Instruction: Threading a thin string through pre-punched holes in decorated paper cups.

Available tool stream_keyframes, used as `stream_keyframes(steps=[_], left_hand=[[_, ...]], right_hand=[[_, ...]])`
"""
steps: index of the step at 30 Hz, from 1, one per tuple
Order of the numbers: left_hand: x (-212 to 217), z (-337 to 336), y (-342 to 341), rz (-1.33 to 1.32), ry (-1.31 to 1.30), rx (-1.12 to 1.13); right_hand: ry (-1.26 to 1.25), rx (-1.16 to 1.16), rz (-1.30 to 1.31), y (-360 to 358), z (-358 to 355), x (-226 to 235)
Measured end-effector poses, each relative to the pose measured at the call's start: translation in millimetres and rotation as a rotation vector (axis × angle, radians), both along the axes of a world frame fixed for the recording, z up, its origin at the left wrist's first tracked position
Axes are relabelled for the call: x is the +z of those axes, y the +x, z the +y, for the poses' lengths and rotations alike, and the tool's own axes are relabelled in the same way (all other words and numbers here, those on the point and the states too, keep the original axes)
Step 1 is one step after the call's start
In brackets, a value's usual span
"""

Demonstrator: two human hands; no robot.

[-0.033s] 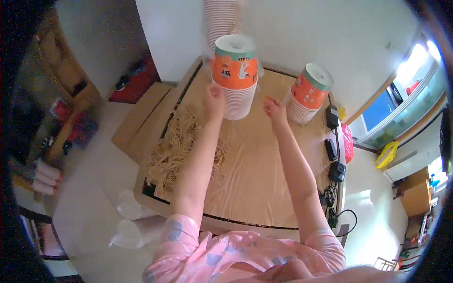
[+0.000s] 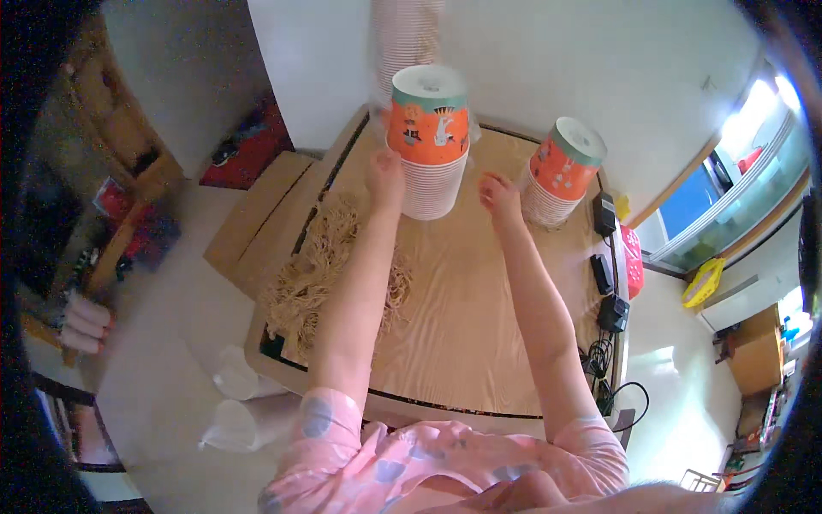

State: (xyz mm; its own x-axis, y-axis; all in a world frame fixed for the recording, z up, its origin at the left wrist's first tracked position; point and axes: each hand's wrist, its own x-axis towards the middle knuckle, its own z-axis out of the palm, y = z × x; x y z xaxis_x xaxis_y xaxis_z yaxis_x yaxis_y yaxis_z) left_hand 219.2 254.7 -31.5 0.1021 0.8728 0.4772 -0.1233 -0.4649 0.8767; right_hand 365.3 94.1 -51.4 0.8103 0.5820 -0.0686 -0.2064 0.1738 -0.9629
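Observation:
A tall stack of upturned paper cups, orange and green on the top cup with white rims below, stands on the wood-grain table. Close against its left side is my left hand, slightly blurred, with fingers loosely bent; whether they touch the cups I cannot tell. My right hand hovers to the right of that stack, apart from it, fingers half curled and nothing visible between them. Just beyond it, to the right, is a second, shorter cup stack. Beneath my left forearm lies a heap of tan stringy strands.
The table carries black power adapters and coiled cables along its right edge. A tall column of nested cups rises at the back wall. A cardboard box and white wrapped stacks are on the floor to the left.
My left hand has shifted slightly left, away from the tall cup stack. The right hand stays almost where it was, and the cups have not visibly moved on the table.

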Motion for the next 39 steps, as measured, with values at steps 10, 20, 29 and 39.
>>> stream_keyframes(steps=[10,20,29,39], left_hand=[[17.2,40.1,16.7,-0.011,-0.746,-0.36],[0.4,64.6,25.0,0.002,-0.711,-0.328],[14.4,42.3,28.7,-0.014,-0.717,-0.196],[60.0,56.9,16.8,-0.066,-0.514,-0.324]], right_hand=[[-0.016,0.018,0.147,6.3,40.5,31.2],[-0.127,-0.011,-0.043,7.0,58.2,38.9],[0.046,0.063,0.132,22.6,56.8,27.7],[0.272,0.303,0.012,14.6,63.1,85.7]])
